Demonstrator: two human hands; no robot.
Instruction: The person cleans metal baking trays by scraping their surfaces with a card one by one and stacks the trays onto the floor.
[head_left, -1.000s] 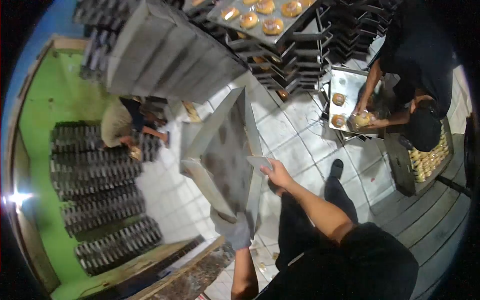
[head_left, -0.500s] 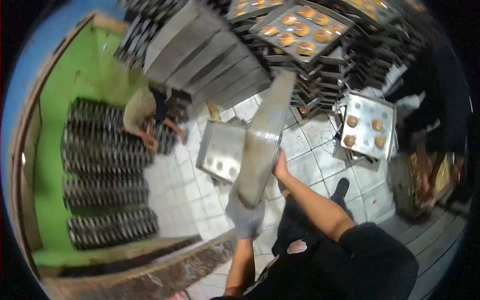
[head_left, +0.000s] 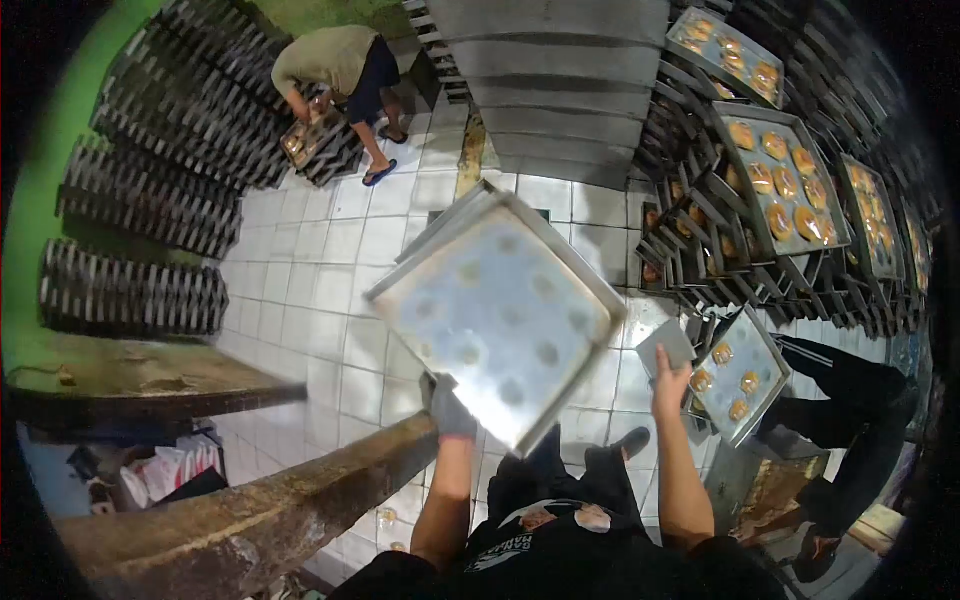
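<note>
Over the tiled floor (head_left: 330, 235), the gloved left hand (head_left: 453, 408) has its grip around the edge of a tray (head_left: 510, 310); the right hand (head_left: 671, 388) grips a flat plate (head_left: 664, 342). Partly legible shirt (head_left: 575, 560) lettering shows "GAN".

Before us, a tray (head_left: 500, 320) is above the floor (head_left: 320, 270); stacked trays (head_left: 135, 290) lie to our left, another stack (head_left: 560, 90) stands beyond it, and to our right buns (head_left: 785, 182) sit on other trays (head_left: 768, 120).
</note>
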